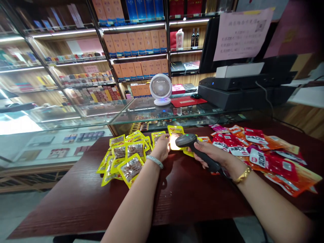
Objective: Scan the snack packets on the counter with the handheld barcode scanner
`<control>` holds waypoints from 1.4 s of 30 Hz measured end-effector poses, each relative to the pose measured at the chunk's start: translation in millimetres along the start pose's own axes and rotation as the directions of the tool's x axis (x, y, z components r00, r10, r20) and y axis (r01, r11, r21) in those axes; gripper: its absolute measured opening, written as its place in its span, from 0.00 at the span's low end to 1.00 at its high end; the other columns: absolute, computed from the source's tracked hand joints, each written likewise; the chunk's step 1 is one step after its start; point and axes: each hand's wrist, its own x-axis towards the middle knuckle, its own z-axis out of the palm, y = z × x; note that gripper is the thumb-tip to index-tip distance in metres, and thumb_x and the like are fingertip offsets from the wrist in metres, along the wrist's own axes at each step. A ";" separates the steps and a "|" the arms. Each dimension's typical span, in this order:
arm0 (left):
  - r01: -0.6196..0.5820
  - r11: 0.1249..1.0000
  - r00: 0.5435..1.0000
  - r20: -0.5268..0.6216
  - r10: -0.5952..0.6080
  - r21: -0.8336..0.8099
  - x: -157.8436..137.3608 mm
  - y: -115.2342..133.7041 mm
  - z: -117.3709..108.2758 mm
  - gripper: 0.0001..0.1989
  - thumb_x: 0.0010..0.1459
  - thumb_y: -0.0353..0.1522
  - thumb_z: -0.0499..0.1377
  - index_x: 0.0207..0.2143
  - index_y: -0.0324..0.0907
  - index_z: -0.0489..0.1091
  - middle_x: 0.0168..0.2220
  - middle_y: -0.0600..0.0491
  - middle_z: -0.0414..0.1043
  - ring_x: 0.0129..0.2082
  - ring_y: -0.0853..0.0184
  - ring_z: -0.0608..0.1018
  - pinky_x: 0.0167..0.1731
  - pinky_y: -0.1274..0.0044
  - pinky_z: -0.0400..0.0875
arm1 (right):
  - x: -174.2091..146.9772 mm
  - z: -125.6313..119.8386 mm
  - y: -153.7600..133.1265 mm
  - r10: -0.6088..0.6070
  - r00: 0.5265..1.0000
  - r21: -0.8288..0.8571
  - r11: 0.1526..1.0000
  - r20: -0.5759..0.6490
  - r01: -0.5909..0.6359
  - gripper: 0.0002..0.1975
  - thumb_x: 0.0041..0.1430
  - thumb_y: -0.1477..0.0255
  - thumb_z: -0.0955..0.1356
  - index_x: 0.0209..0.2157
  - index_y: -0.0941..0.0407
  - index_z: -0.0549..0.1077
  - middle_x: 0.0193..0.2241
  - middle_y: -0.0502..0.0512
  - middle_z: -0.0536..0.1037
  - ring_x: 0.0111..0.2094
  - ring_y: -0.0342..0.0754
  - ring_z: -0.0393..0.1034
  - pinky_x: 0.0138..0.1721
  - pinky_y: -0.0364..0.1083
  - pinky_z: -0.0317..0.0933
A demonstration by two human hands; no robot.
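My right hand (211,152) is wrapped round the handle of a black barcode scanner (187,140), whose green light is on. Its bright beam falls on a yellow snack packet (176,130) just in front of its head. At that packet's left edge is my left hand (162,146), fingers closed at the edge and partly hidden by the glare. To the left lies a loose pile of yellow-edged snack packets (130,150) with see-through middles. Another yellow packet (188,152) lies partly under the scanner. Red and orange snack packets (255,152) are heaped on the right.
All this rests on a dark red-brown wooden table (83,199). Behind it stands a glass display counter (141,114) with a white fan (161,88), a red mouse pad (186,102) and a black cash drawer (222,96). The scanner's cable (243,195) trails past my right forearm.
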 end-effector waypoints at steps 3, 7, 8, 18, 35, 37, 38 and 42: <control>-0.080 0.962 0.993 0.107 0.053 0.262 -0.6 5.4 -5.4 0.16 0.57 0.32 0.57 0.47 0.38 0.70 0.43 0.42 0.76 0.45 0.60 0.77 0.47 0.68 0.69 | -0.8 0.0 -1.6 -0.008 1.000 0.023 1.000 -0.009 0.008 0.23 0.57 0.48 0.65 0.37 0.55 0.65 0.16 0.42 0.66 0.11 0.37 0.58 0.14 0.38 0.62; -0.059 0.462 0.932 -0.116 0.342 0.885 -1.0 11.9 -33.3 0.26 0.54 0.32 0.59 0.56 0.36 0.65 0.56 0.37 0.67 0.61 0.52 0.63 0.60 0.62 0.53 | 0.0 -0.9 -0.5 -0.005 1.000 0.040 0.999 -0.017 0.006 0.22 0.57 0.49 0.65 0.39 0.55 0.65 0.16 0.43 0.67 0.11 0.37 0.58 0.15 0.39 0.62; 0.027 0.291 0.911 -0.143 0.386 0.956 -1.6 12.3 -39.4 0.30 0.54 0.35 0.60 0.58 0.33 0.63 0.57 0.34 0.66 0.63 0.50 0.60 0.61 0.61 0.50 | 0.5 -1.2 0.3 -0.009 1.000 0.038 0.999 -0.008 0.009 0.22 0.58 0.49 0.65 0.39 0.55 0.65 0.16 0.42 0.67 0.11 0.38 0.58 0.15 0.39 0.63; 0.095 -0.043 0.969 -0.083 0.231 0.995 -4.5 13.9 -40.0 0.39 0.51 0.44 0.62 0.60 0.33 0.57 0.47 0.32 0.73 0.55 0.45 0.69 0.57 0.58 0.51 | 2.1 -7.3 2.1 -0.032 0.999 0.031 0.999 -0.001 0.033 0.22 0.58 0.49 0.64 0.37 0.55 0.66 0.17 0.43 0.68 0.11 0.38 0.59 0.16 0.39 0.63; 0.120 0.534 0.908 -0.309 0.281 0.837 10.7 19.1 -55.3 0.08 0.59 0.35 0.54 0.41 0.44 0.67 0.31 0.49 0.76 0.31 0.63 0.77 0.33 0.76 0.65 | -4.0 -5.9 -0.9 -0.071 0.997 0.061 0.996 -0.021 0.072 0.22 0.57 0.49 0.66 0.36 0.55 0.66 0.17 0.45 0.68 0.12 0.37 0.58 0.15 0.39 0.61; 0.096 0.582 0.874 -0.348 0.340 0.808 7.7 25.7 -52.5 0.09 0.61 0.36 0.52 0.42 0.44 0.66 0.29 0.51 0.75 0.27 0.65 0.77 0.30 0.76 0.64 | -5.1 -5.5 -1.8 -0.080 0.997 0.056 0.995 -0.019 0.081 0.22 0.57 0.49 0.65 0.36 0.55 0.66 0.18 0.45 0.68 0.12 0.37 0.58 0.15 0.39 0.61; 0.076 0.610 0.867 -0.354 0.349 0.788 6.3 28.3 -49.7 0.10 0.61 0.36 0.51 0.43 0.44 0.66 0.28 0.51 0.74 0.25 0.65 0.76 0.28 0.77 0.64 | -5.5 -5.3 -2.3 -0.086 0.996 0.054 0.995 -0.017 0.087 0.22 0.57 0.49 0.65 0.36 0.55 0.65 0.18 0.45 0.68 0.12 0.37 0.58 0.15 0.39 0.61; -0.013 0.736 0.920 -0.281 0.274 0.677 3.4 24.4 -31.8 0.10 0.61 0.35 0.51 0.43 0.44 0.65 0.27 0.54 0.74 0.21 0.69 0.75 0.25 0.79 0.64 | -6.5 -4.3 -4.4 -0.107 0.994 0.068 0.992 -0.021 0.108 0.23 0.56 0.48 0.66 0.34 0.55 0.65 0.17 0.44 0.67 0.12 0.38 0.59 0.15 0.39 0.61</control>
